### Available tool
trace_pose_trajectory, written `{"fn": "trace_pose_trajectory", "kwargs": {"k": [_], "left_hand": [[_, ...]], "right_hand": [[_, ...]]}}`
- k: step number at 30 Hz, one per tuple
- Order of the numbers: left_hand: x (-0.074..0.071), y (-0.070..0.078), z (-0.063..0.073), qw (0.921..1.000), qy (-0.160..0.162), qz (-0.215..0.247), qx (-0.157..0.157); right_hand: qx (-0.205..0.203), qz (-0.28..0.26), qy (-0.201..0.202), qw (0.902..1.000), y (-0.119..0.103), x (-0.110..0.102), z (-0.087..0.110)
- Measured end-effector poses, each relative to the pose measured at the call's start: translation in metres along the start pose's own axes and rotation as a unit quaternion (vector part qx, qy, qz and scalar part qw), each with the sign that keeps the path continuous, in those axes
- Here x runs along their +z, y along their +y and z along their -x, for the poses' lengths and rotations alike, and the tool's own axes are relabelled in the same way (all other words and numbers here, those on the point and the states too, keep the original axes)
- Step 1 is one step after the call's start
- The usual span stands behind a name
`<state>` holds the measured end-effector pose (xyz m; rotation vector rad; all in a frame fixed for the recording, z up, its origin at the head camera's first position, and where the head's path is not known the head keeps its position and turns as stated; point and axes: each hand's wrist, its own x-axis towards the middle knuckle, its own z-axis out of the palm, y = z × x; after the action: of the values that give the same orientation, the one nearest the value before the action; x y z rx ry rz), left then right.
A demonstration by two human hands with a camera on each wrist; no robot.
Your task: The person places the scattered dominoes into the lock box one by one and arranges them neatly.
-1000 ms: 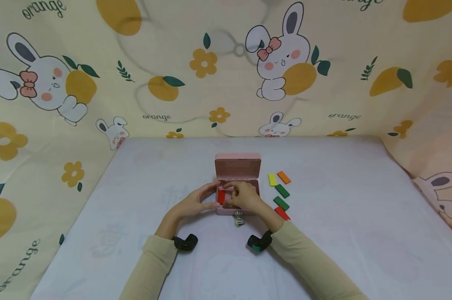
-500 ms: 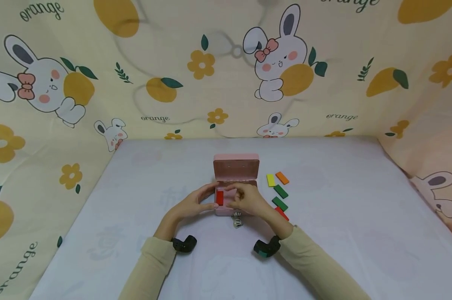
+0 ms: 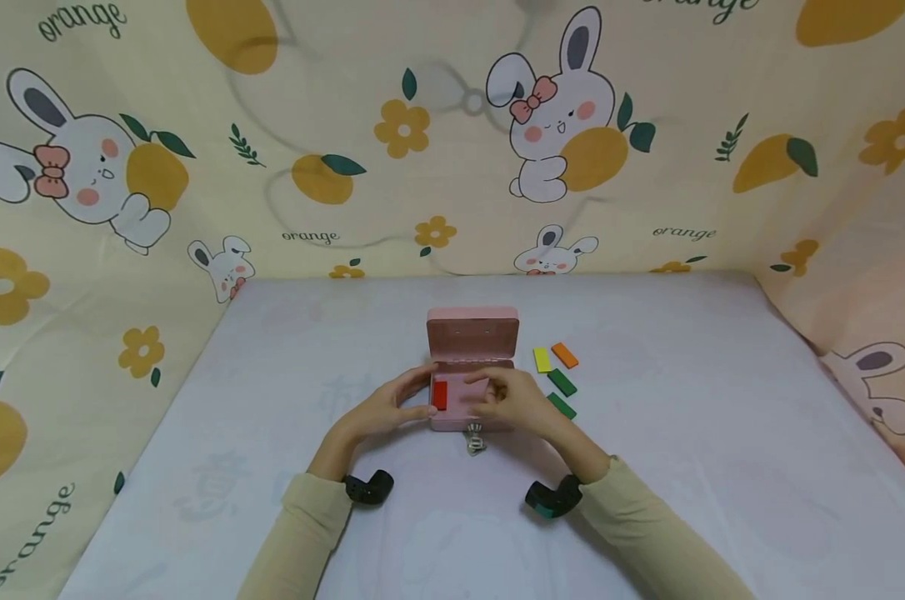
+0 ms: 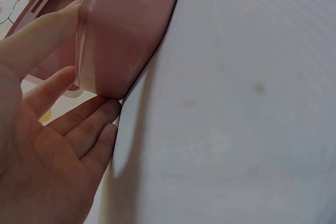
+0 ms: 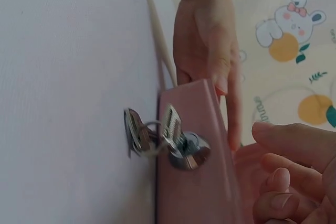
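A small pink metal cash box (image 3: 472,424) stands with its lid (image 3: 472,337) raised. Inside, a red domino-like tile (image 3: 440,395) lies along the left wall. My left hand (image 3: 385,406) holds the box's left end, thumb at the front corner and index finger at the back. In the left wrist view, the other fingers lie against the box's side wall near the table. My right hand (image 3: 516,400) hovers over the right half of the box, thumb and index finger apart with nothing between them, other fingers curled. A key (image 5: 172,121) sits in the front lock (image 5: 191,153).
To the right of the box lie a yellow tile (image 3: 542,360), an orange tile (image 3: 565,355) and two green tiles (image 3: 562,382). Further keys (image 5: 139,132) hang from a ring at the lock. Patterned cloth (image 3: 392,200) walls in the white table (image 3: 332,333) at back and sides.
My right hand has drawn back to the right from beside the red tile in the box. A red tile right of the box is now hidden under the right arm. My left hand stays put.
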<state>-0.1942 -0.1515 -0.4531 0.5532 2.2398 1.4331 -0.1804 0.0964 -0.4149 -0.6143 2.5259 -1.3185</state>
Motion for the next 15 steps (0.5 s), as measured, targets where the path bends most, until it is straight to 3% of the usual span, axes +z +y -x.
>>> {"fn": "trace_pose_trajectory", "kwargs": {"k": [15], "left_hand": [[-0.001, 0.001, 0.0, 1.0, 0.0, 0.002, -0.003]], "right_hand": [[-0.012, -0.004, 0.0, 0.9999, 0.009, -0.024, 0.013]]}}
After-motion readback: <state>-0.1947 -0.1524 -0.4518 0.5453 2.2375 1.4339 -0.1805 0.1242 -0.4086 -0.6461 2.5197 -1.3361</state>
